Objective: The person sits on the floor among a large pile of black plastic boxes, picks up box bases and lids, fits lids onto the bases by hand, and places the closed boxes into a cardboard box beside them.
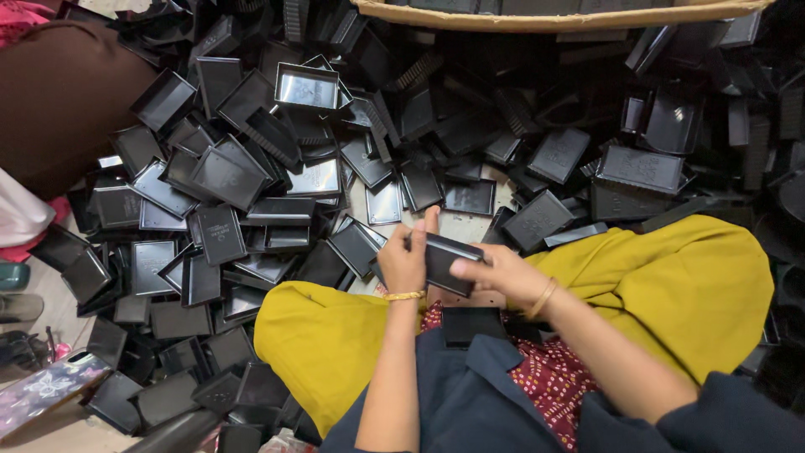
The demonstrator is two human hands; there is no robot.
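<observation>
My left hand (404,258) and my right hand (495,270) together hold a small black plastic box piece (446,262) above my lap. The left hand grips its left end with the thumb up; the right hand's fingers press on its right side. A second black piece (471,324) lies on my lap just below, on red dotted cloth. Gold bangles sit on both wrists. My knees are covered in yellow fabric (671,277).
A large heap of black plastic trays and lids (251,176) covers the floor in front and to both sides. A cardboard box edge (553,17) runs along the top. Brown cloth (59,101) lies at top left, a patterned phone (46,390) at bottom left.
</observation>
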